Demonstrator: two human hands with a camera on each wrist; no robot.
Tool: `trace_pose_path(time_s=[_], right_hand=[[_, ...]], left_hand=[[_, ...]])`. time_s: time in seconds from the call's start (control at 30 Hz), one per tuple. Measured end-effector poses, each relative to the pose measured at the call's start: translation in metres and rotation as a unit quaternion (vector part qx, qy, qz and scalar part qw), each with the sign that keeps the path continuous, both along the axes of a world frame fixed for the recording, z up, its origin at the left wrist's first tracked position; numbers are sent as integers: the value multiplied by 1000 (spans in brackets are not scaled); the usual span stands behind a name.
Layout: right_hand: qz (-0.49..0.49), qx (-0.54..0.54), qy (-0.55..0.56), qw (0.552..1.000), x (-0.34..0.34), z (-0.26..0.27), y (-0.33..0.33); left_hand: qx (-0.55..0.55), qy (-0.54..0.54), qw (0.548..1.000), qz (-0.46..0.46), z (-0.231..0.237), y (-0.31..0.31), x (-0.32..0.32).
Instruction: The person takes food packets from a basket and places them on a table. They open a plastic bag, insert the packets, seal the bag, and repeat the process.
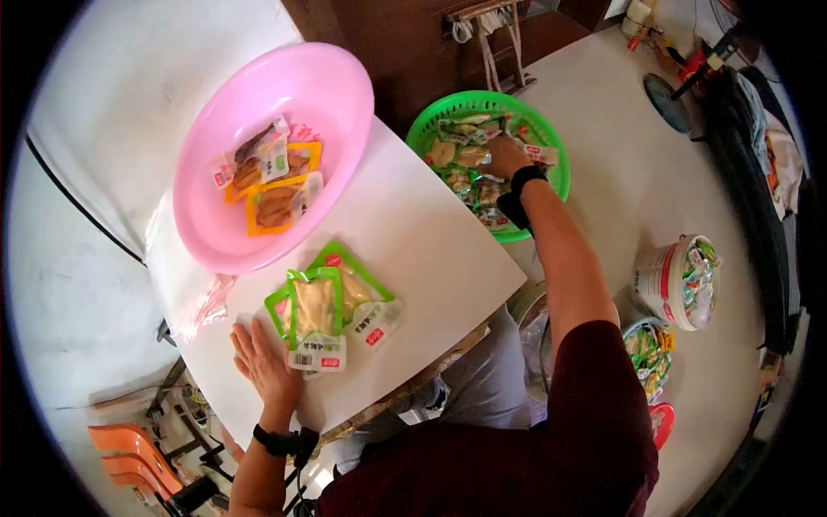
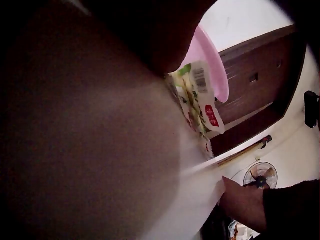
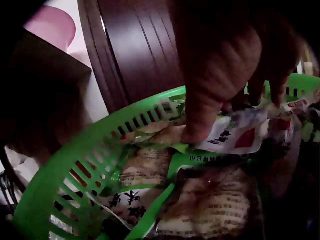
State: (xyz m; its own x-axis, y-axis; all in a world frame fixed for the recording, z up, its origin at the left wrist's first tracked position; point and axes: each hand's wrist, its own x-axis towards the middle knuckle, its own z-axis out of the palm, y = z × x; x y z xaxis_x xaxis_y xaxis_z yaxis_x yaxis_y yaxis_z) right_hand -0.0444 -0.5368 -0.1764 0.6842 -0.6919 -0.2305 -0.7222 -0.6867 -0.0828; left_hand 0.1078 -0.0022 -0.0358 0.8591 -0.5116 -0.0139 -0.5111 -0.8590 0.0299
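Note:
My left hand [image 1: 267, 366] rests on the white tabletop with its fingers spread, just left of a small pile of green-edged food packets [image 1: 315, 303]. In the left wrist view, the hand is a dark shape beside a packet [image 2: 200, 102]. My right hand [image 1: 506, 158] reaches down into a green slotted basket [image 1: 562, 164] of sealed food packets. Seen from the right wrist, its thumb [image 3: 200, 122] and fingers come down on either side of a white-labelled food packet [image 3: 235, 132]. A larger green-edged packet [image 3: 205, 200] lies in front of it.
A pink basin [image 1: 349, 95] stands at the table's far left, holding several packets, some orange-edged. On the floor to the right are a white bucket [image 1: 659, 280] of packets, another filled container [image 1: 648, 353] and a red one [image 1: 662, 424]. An orange chair [image 1: 125, 439] is at lower left.

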Motion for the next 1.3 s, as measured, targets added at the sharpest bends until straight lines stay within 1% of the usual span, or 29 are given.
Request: trace_pose_path(time_s=[0.03,0.23,0.27,0.33,0.37,0.43,0.5,0.6,0.63,0.67,0.73,0.8,0.83,0.87,0.9,0.93,0.97,1.0,1.03,1.07,1.1,1.2,1.3], right_hand=[[15,-10,-10,1000,3,-4,-3],[-36,-19,-25,999,-1,-22,-12],[-15,-13,-69,997,-7,-20,-13],[28,-1,-155,988,-26,2,-1],[-17,62,-195,979,-34,15,6],[-98,162,-295,936,-53,35,18],[-194,196,-375,885,-73,58,40],[-176,351,-488,779,-106,80,54],[-158,382,-529,741,-111,124,90],[-173,385,-540,728,-116,149,111],[-200,403,-555,700,-116,178,147],[-209,473,-563,644,-109,201,183],[-212,508,-563,616,-102,203,199],[-160,497,-543,657,-92,191,214],[-106,478,-525,696,-85,176,225],[-66,439,-478,758,-80,181,242],[-23,391,-430,814,-75,186,258],[20,339,-383,859,-69,190,274],[38,262,-322,909,-63,186,281],[55,180,-258,948,-57,183,287],[102,15,-252,962,-55,183,293],[162,-33,-293,942,-41,179,298],[174,22,-253,952,-20,172,305]], left_hand=[[-2,4,1000,-1,1,-1,0],[-17,14,1000,-2,6,-4,-1],[-19,16,1000,-3,6,-3,-1],[-23,11,1000,-5,4,-2,-1],[-26,10,1000,-6,4,-2,-1],[-21,9,1000,-1,7,-4,-3],[-19,9,1000,0,9,-6,-3],[-29,0,1000,-3,6,-3,-3],[-34,-3,999,2,6,-4,-3],[-39,3,999,4,6,-7,-2],[-41,13,999,19,8,-8,-3],[-54,-5,999,2,1,-4,0],[-65,-12,998,1,-3,-2,0],[-82,-21,996,-3,-4,-1,1],[-65,-6,998,5,3,-1,-1],[-54,11,998,10,13,-3,-5],[-44,28,999,13,20,-4,-7],[-52,28,998,13,19,-3,-7],[-60,28,998,12,17,-2,-6],[-68,27,997,11,16,0,-5],[-80,32,996,11,17,1,-5],[-122,38,992,7,9,5,0],[-151,81,985,-4,12,8,6]])
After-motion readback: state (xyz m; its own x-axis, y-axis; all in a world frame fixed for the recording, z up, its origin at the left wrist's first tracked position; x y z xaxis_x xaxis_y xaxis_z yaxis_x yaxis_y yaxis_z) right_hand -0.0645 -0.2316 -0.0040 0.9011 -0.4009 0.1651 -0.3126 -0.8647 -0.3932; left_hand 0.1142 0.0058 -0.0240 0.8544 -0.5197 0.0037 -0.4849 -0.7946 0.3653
